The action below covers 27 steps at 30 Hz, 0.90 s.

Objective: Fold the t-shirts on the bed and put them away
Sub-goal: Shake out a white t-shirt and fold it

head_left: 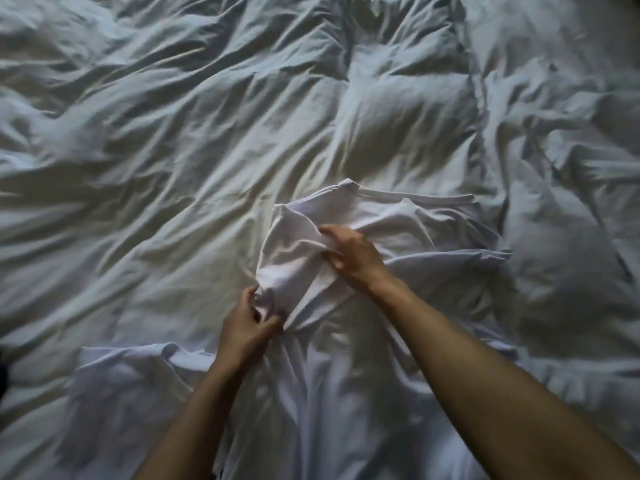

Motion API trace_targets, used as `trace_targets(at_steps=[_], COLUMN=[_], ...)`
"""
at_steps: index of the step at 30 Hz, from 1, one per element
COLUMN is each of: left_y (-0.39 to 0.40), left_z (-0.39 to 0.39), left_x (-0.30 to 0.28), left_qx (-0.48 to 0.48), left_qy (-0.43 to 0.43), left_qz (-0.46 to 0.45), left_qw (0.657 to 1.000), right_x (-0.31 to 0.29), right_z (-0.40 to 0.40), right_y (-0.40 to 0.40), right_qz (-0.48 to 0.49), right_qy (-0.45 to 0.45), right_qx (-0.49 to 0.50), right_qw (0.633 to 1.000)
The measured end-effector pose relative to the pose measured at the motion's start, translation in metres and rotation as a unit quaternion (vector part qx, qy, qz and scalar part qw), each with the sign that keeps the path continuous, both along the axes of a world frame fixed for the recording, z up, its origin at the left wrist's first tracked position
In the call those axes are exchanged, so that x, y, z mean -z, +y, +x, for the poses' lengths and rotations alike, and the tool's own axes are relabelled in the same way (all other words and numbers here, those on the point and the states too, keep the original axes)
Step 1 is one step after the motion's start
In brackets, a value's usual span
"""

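Head view: both arms reach forward; left hand (246, 327) and right hand (353, 254) fingers curl, pinching the white t-shirt's (415, 230) bunched edge.

A white t-shirt (398, 230) lies rumpled at the bed's (173, 150) centre, collar toward twelve o'clock, its nine o'clock side bunched and lifted. More white t-shirt fabric (121, 393) lies flat at seven o'clock.

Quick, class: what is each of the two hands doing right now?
Left hand: pinches a bunched fold of the white t-shirt.
Right hand: grips the same t-shirt's fabric, further up.
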<state>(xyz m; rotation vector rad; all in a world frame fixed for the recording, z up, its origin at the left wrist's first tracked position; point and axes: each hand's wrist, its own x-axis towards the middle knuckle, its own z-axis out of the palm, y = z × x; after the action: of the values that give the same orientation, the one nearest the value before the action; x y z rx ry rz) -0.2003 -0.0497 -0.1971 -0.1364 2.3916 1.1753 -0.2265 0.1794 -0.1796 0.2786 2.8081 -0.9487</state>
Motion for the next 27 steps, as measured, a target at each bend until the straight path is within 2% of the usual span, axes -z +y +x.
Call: trace_targets(at_steps=[3, 5, 6, 7, 9, 10, 12, 17, 20, 22, 24, 27], left_y=[-0.004, 0.003, 0.009, 0.016, 0.033, 0.041, 0.051, 0.052, 0.035, 0.019, 0.005, -0.003], left_z=[0.000, 0.009, 0.017, 0.025, 0.033, 0.036, 0.037, 0.059, 0.082, 0.094, 0.106, 0.123], left_x=[0.001, -0.004, -0.008, -0.012, -0.017, -0.017, -0.008, 0.005, 0.002, 0.004, 0.008, 0.003], left_qx=[-0.066, -0.005, 0.031, 0.060, 0.103, 0.117, 0.138, 0.129, 0.100, 0.126, 0.137, 0.127], left_qy=[0.038, 0.169, 0.239, 0.277, 0.255, 0.218, 0.185, 0.186, 0.149, 0.159, 0.181, 0.151], left_qz=[-0.033, -0.131, -0.159, -0.159, -0.141, -0.149, -0.185, -0.099, -0.169, -0.214, -0.254, -0.261], left_qw=[0.997, 0.977, 0.957, 0.946, 0.951, 0.957, 0.955, 0.969, 0.969, 0.956, 0.940, 0.945], right_x=[-0.009, -0.013, -0.015, -0.018, -0.018, -0.012, -0.002, 0.011, 0.012, 0.011, 0.011, 0.015], right_z=[-0.007, 0.011, 0.025, 0.040, 0.060, 0.065, 0.066, 0.051, 0.067, 0.087, 0.111, 0.148], right_y=[0.007, -0.002, -0.011, -0.023, -0.042, -0.048, -0.051, -0.052, -0.054, -0.058, -0.069, -0.093], right_qz=[-0.014, 0.111, 0.146, 0.131, 0.023, -0.013, -0.052, -0.057, -0.108, -0.145, -0.128, -0.123], right_qy=[0.038, 0.112, 0.145, 0.152, 0.051, -0.015, -0.074, -0.076, -0.023, 0.013, 0.000, -0.055], right_qx=[0.097, 0.191, 0.232, 0.268, 0.309, 0.311, 0.322, 0.338, 0.371, 0.375, 0.323, 0.234], right_qw=[0.994, 0.969, 0.951, 0.942, 0.949, 0.950, 0.942, 0.936, 0.922, 0.915, 0.938, 0.963])
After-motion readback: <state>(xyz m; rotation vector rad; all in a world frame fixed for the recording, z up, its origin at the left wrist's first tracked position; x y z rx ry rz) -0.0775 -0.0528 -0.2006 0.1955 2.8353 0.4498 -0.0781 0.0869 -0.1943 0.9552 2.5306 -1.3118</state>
